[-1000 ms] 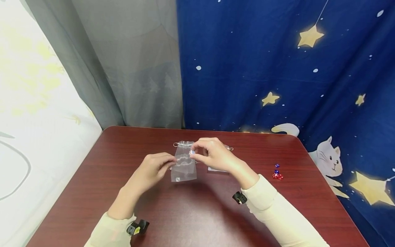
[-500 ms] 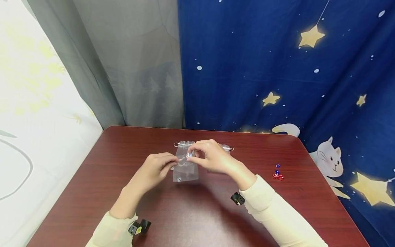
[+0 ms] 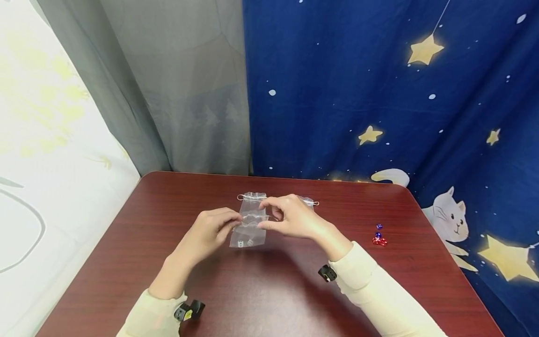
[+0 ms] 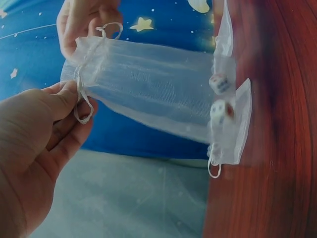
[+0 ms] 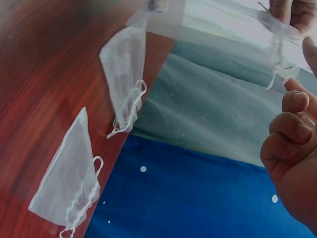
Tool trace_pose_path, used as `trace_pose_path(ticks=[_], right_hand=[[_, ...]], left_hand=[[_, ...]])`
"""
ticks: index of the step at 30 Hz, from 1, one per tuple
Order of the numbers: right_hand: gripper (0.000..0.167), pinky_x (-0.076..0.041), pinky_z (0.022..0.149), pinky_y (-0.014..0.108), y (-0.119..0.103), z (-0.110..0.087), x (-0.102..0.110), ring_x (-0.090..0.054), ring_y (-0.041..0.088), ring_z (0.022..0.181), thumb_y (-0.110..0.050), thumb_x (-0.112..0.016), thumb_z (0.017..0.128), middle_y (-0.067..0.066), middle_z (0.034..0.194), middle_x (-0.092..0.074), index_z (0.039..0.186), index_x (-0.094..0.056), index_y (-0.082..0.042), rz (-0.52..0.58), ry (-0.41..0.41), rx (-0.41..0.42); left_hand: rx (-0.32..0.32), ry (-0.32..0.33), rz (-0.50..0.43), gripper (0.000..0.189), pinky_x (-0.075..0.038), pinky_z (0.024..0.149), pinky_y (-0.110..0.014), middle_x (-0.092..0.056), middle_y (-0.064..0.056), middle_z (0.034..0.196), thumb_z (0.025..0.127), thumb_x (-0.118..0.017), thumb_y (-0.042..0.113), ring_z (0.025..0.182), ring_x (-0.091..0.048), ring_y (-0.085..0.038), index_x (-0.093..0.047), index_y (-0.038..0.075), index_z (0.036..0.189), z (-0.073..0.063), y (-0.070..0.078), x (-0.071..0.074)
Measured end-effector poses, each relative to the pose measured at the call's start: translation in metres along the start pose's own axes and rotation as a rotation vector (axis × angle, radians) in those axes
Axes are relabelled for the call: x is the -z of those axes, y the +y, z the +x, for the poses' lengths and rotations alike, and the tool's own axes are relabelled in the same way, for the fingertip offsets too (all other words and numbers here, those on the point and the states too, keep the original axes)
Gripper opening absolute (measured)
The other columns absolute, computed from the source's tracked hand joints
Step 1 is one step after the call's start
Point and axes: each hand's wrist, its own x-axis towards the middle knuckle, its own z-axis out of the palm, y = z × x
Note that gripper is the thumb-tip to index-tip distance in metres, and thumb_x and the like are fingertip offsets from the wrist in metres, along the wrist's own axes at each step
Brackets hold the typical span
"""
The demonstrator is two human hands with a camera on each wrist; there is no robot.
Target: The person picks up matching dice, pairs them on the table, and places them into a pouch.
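Note:
My left hand (image 3: 214,229) pinches the gathered mouth of a sheer white drawstring bag (image 4: 148,84), which hangs above the table. At the bottom of that bag are two white dice, one die (image 4: 218,83) beside another die (image 4: 221,111) with a red spot. Right by the bag's mouth is my right hand (image 3: 292,217), thumb and forefinger spread apart with nothing between them. Its fingertips come close to the drawstring loop in the right wrist view.
Two more sheer bags lie flat on the brown table (image 3: 261,299): one bag (image 5: 124,74) behind the held one, another bag (image 5: 64,178) partly behind my right hand. Toward the table's right side sit blue dice (image 3: 379,226) and red dice (image 3: 381,241). Curtains hang beyond the table.
My right hand brought a white die to the bag's mouth and let it go. The bag now shows two dice at its bottom instead of one. My left hand keeps its grip.

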Motion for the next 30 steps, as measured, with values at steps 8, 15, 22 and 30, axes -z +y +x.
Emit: trace_pose_path(ticks=[8, 15, 22, 30], right_hand=[[0.016, -0.037, 0.05, 0.02, 0.005, -0.004, -0.003, -0.041, -0.001, 0.053, -0.033, -0.073, 0.094, -0.017, 0.057, -0.045, 0.096, -0.072, -0.017, -0.104, -0.056, -0.005], [0.013, -0.051, 0.066, 0.025, 0.007, -0.004, -0.005, -0.056, 0.001, 0.063, -0.023, -0.067, 0.099, -0.01, 0.08, -0.071, 0.096, -0.078, -0.016, -0.118, 0.046, 0.056], [0.01, -0.052, 0.061, 0.029, 0.011, -0.007, -0.005, -0.061, 0.006, 0.066, -0.017, -0.069, 0.096, -0.006, 0.083, -0.073, 0.093, -0.078, -0.014, -0.156, 0.259, 0.113], [0.014, -0.045, 0.051, 0.028, 0.015, -0.01, -0.007, -0.054, 0.009, 0.058, -0.014, -0.062, 0.093, -0.005, 0.077, -0.069, 0.089, -0.076, -0.012, -0.191, 0.481, 0.141]], left_hand=[[-0.01, 0.054, -0.03, 0.021, -0.052, 0.068, -0.017, -0.071, 0.001, 0.088, 0.079, -0.078, -0.013, 0.075, -0.064, -0.009, -0.073, 0.003, 0.093, 0.001, 0.0, 0.002], [0.032, 0.062, -0.025, 0.02, -0.047, 0.069, -0.015, -0.066, 0.004, 0.089, 0.083, -0.076, -0.01, 0.076, -0.059, -0.007, -0.071, 0.005, 0.097, 0.0, 0.0, 0.003], [0.213, 0.081, -0.084, 0.02, -0.049, 0.057, -0.023, -0.063, 0.008, 0.082, 0.088, -0.075, -0.003, 0.067, -0.055, -0.006, -0.066, 0.012, 0.098, -0.004, -0.001, 0.005], [0.404, 0.159, -0.419, 0.017, -0.053, 0.057, -0.022, -0.065, -0.008, 0.083, 0.093, -0.068, -0.005, 0.069, -0.063, -0.01, -0.059, 0.002, 0.106, -0.005, 0.0, 0.013]])
